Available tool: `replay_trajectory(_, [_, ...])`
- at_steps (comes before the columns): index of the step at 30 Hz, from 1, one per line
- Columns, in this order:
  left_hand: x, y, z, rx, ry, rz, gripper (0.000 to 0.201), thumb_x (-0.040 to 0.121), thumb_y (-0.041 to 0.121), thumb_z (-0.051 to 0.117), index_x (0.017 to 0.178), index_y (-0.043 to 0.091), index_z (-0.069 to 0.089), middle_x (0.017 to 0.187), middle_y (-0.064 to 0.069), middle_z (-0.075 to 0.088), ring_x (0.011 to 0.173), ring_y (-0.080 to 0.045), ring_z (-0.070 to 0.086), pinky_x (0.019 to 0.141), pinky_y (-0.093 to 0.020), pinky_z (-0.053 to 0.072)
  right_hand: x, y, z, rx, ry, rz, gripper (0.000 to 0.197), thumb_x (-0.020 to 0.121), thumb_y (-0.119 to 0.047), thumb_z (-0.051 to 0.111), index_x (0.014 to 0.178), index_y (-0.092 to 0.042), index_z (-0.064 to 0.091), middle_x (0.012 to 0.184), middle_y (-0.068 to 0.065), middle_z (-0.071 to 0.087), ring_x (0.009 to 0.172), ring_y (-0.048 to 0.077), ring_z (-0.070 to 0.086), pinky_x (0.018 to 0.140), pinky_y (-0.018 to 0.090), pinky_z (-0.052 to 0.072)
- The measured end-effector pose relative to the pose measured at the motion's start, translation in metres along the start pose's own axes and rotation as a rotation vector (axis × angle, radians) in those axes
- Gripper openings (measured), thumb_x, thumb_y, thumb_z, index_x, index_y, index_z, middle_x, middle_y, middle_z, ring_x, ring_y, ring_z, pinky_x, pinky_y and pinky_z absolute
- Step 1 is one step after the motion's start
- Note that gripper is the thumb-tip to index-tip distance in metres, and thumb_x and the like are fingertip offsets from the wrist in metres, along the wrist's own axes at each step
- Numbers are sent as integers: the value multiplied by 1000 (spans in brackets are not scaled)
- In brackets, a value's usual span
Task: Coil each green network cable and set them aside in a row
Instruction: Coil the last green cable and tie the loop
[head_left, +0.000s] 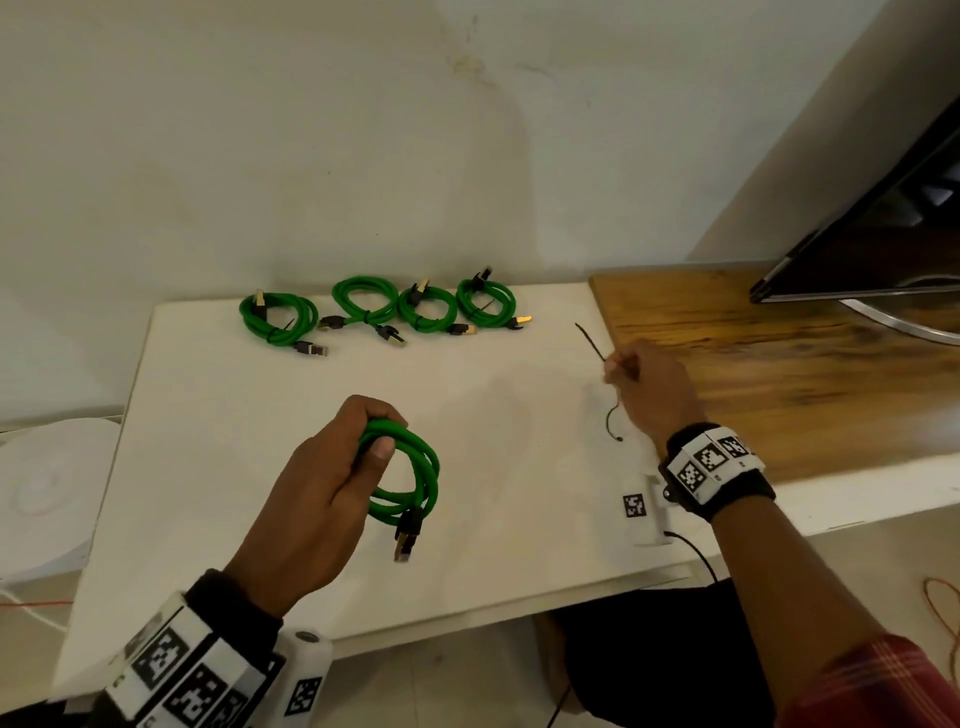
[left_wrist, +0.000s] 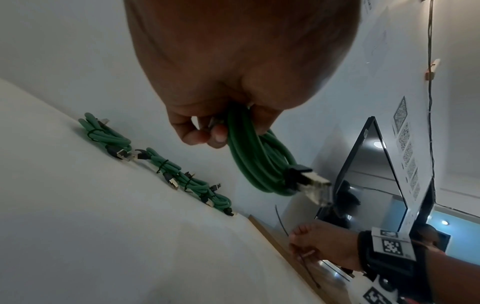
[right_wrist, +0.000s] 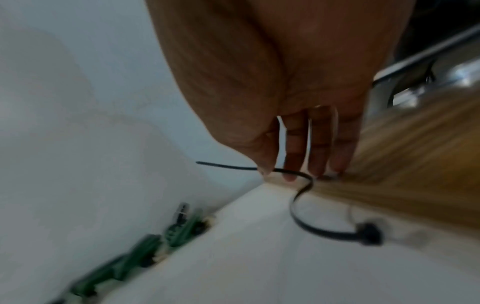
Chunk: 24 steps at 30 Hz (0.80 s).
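My left hand (head_left: 371, 449) grips a coiled green network cable (head_left: 418, 480) above the white table (head_left: 234, 519); one gold-tipped plug (head_left: 405, 540) hangs below the coil. The left wrist view shows the same coil (left_wrist: 254, 164) in my curled fingers (left_wrist: 207, 133), with the plug (left_wrist: 314, 189) sticking out. At the table's right side, my right hand (head_left: 621, 366) pinches a thin black cable tie (head_left: 589, 338). In the right wrist view the tie (right_wrist: 298, 205) runs under thumb and fingertips (right_wrist: 266, 168) and curls down to its head (right_wrist: 369, 234). Several tied green coils (head_left: 363, 306) lie in a row at the back.
A wooden desk (head_left: 779, 364) adjoins the white table on the right and carries a dark monitor (head_left: 883, 208) on a metal stand. A printed marker tag (head_left: 635, 505) sits near the table's right front edge. A white round object (head_left: 47, 493) stands left of the table.
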<state>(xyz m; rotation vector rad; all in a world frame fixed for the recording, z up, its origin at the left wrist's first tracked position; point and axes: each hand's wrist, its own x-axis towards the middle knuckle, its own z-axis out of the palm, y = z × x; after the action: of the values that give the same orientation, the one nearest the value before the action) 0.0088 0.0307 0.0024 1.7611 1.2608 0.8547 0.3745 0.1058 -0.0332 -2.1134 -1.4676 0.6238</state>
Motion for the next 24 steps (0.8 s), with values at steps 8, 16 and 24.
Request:
replay_trajectory(8, [2, 2, -7, -143, 110, -36, 17, 101, 25, 44, 112, 25, 58, 91, 12, 64, 83, -18, 60, 77, -31, 49, -55, -89, 53, 839, -509, 1, 17, 95, -2, 67, 110, 3, 73, 90, 15, 75, 81, 23, 71, 79, 33, 61])
replay_trajectory(16, [6, 1, -19, -464, 170, -83, 19, 99, 19, 46, 109, 18, 61, 90, 3, 60, 77, -16, 53, 75, -27, 47, -65, -103, 64, 950, -689, 101, 27, 86, -10, 72, 110, 2, 75, 89, 14, 72, 77, 22, 68, 77, 32, 60])
replay_trajectory(24, [8, 4, -22, -546, 176, -86, 21, 97, 16, 45, 112, 12, 60, 88, 5, 59, 76, -12, 52, 73, -19, 48, -70, -104, 66, 770, -730, 39, 18, 97, -9, 66, 109, 1, 75, 86, 10, 72, 76, 19, 67, 74, 28, 58])
